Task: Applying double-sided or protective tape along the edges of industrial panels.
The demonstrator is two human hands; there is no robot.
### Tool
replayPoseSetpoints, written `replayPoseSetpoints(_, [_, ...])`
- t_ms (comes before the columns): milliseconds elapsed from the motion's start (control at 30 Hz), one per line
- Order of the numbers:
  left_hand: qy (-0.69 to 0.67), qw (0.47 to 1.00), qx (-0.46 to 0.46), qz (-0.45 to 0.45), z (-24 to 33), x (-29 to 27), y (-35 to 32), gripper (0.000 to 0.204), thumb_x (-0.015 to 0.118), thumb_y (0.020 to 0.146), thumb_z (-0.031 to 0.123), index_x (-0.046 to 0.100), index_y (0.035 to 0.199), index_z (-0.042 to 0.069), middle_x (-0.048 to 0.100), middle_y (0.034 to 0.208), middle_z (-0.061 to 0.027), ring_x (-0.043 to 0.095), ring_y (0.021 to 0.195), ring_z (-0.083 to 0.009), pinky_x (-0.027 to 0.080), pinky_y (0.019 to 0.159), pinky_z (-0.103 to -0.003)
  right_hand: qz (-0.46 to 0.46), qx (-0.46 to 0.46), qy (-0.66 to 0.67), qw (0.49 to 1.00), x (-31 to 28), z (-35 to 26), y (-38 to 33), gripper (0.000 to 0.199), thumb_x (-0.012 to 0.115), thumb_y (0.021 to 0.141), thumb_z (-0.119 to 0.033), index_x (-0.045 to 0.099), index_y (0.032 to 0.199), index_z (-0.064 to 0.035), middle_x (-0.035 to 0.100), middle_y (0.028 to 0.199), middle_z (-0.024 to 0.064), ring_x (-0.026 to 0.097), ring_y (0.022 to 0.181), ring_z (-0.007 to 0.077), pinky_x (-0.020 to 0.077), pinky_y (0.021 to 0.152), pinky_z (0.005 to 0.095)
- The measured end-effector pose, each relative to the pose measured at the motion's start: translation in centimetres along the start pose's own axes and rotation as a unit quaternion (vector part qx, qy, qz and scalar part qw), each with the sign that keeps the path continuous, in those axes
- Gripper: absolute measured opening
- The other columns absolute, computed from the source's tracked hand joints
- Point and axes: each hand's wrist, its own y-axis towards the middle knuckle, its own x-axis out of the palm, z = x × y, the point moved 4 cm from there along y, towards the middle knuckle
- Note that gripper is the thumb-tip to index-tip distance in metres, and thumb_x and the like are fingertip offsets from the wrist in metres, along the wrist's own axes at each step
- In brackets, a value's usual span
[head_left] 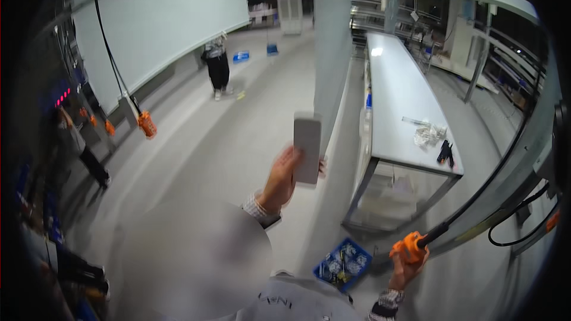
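Grey floor [250,142], long white workbench [398,95]

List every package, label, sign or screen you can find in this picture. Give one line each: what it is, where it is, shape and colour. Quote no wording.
Red display: far left wall, small row of glowing red marks.
Crumpled bag: on the long table, right, clear and shiny.
Blue bin: floor below the table, rectangular, holding small clear packets.
Blue boxes: far floor, small, flat.
Grey slab: raised in the left hand, rectangular, blank back.
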Motion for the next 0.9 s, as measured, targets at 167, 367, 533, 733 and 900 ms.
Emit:
replayPoseSetpoints(167, [0.003, 0.999, 0.051, 0.004, 3.0, -0.2, 1.8, 0.031, 0.038, 0.088, 0.021, 0.041, 0.114, 0.004, 0.057, 0.097, -0.0167, 0.058, 0.080, -0.0211, 0.046, 0.074, -0.033, 0.065, -0.001, -0.085, 0.994, -0.9, 1.6, -0.7, 0.063, 0.070, 0.070, -0.005, 0.034, 0.121, -0.0036, 0.047, 0.109, 0.0098, 0.054, 0.093, 0.0212, 0.0500, 0.078, 0.0340])
replayPoseSetpoints(367, [-0.012, 0.999, 0.035, 0.028, 3.1, -5.9, 1.3, 0.026, 0.040, 0.087, 0.020, 0.046, 0.106, 0.004, 0.060, 0.088, -0.0145, 0.059, 0.075, -0.0183, 0.048, 0.070, -0.030, 0.036, 0.061, -0.090, 0.993, 3.7, 1.6, -1.5, 0.066, 0.069, 0.070, -0.007, 0.032, 0.124, -0.0052, 0.047, 0.111, 0.0089, 0.053, 0.094, 0.0200, 0.0475, 0.081, 0.0322])
replayPoseSetpoints(533, [-0.037, 0.997, 0.032, 0.051, 5.1, -10.3, 2.6, 0.025, 0.043, 0.085, 0.021, 0.049, 0.101, 0.002, 0.060, 0.080, -0.0138, 0.059, 0.068, -0.0178, 0.049, 0.064, -0.030, 0.026, 0.060, -0.069, 0.995, 9.1, 2.5, -1.3, 0.068, 0.068, 0.069, -0.008, 0.031, 0.126, -0.0067, 0.048, 0.111, 0.0082, 0.054, 0.093, 0.0182, 0.0472, 0.079, 0.0307])
replayPoseSetpoints(733, [-0.092, 0.994, 0.019, 0.059, 7.1, -18.1, 1.8, 0.028, 0.049, 0.084, 0.022, 0.051, 0.097, -0.003, 0.059, 0.073, -0.0144, 0.059, 0.063, -0.0182, 0.050, 0.058, -0.030, 0.066, 0.099, -0.055, 0.991, 17.6, 4.9, -2.0, 0.056, 0.059, 0.073, 0.003, 0.036, 0.124, -0.0063, 0.050, 0.106, 0.0044, 0.051, 0.095, 0.0172, 0.0444, 0.083, 0.0316])
replayPoseSetpoints(900, [-0.130, 0.988, -0.014, 0.084, 6.8, -25.1, 0.1, 0.026, 0.045, 0.079, 0.016, 0.050, 0.093, -0.005, 0.059, 0.069, -0.0160, 0.059, 0.060, -0.0206, 0.050, 0.056, -0.033, 0.121, 0.071, -0.076, 0.987, 20.6, 8.2, -2.5, 0.058, 0.061, 0.067, 0.009, 0.043, 0.120, -0.0052, 0.054, 0.102, 0.0044, 0.055, 0.088, 0.0170, 0.0474, 0.077, 0.0312])
